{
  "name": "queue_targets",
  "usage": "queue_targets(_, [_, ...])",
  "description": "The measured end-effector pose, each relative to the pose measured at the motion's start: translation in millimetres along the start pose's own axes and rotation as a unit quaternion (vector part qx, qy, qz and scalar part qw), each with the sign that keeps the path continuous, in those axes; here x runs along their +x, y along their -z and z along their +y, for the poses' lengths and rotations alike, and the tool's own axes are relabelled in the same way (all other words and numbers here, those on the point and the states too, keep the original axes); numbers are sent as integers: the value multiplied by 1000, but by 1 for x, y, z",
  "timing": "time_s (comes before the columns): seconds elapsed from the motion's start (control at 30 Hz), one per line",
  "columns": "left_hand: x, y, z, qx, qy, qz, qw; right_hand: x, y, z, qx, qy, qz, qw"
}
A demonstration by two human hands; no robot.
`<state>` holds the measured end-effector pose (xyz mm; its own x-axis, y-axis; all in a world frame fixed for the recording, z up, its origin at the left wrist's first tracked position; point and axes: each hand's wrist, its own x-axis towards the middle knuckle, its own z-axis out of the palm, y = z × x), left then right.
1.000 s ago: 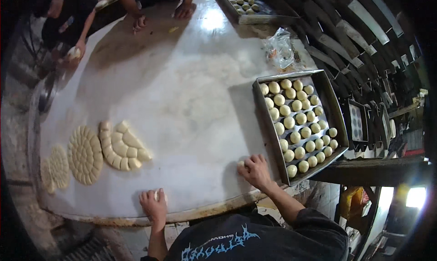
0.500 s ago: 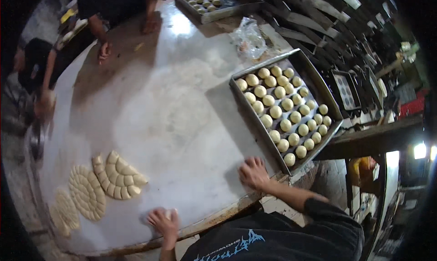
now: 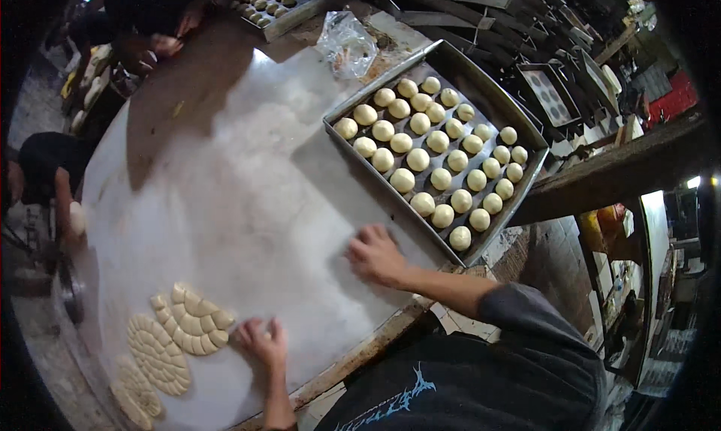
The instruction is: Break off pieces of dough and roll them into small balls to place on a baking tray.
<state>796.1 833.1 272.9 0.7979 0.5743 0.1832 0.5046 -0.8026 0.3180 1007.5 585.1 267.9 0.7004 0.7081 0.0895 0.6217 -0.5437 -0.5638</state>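
— Since a moment ago our left hand has slid up against the flattened dough discs, fingers loosely curled on the table.
— And our right hand?
— Spread flat, just beside the tray of dough balls; whether it touches the tray, we can't tell.

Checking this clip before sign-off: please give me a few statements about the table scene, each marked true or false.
1. The right hand rests on the table beside the baking tray. True.
2. The tray holds dough balls in rows. True.
3. The left hand is lifting a dough ball off the tray. False: it is by the flat dough pieces, far from the tray.
4. The flat dough pieces lie inside the tray. False: they lie on the table.
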Motion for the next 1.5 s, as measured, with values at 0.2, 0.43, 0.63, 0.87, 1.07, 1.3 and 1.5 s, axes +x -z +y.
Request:
queue_targets(0.2, [-46, -31, 60, -64, -115, -57, 990, -44, -76, -57, 12, 137, -6, 990])
queue_targets(0.43, [18, 2, 37, 74, -71, 9, 995, -4, -4, -7, 5, 61, 55, 997])
queue_targets(0.63, [-6, -24, 66, -38, -196, -20, 980, -47, -40, -46, -8, 159, -4, 987])
queue_targets(0.87, [44, -44, 42, -93, -29, 36, 995, -39, 112, 26, 179, 19, -160, 971])
queue_targets(1.07, [-3, -31, 56, 104, -15, -48, 993, 16, 277, 179, -2, -140, 444, 885])
queue_targets(1.3, [151, 2, 236, -603, 175, -441, 642, 5, 242, 282, -211, -294, 428, 828])
queue_targets(1.5, [230, -110, 502, -470, -325, -319, 756, -96, 247, 146, 34, -209, 522, 826])
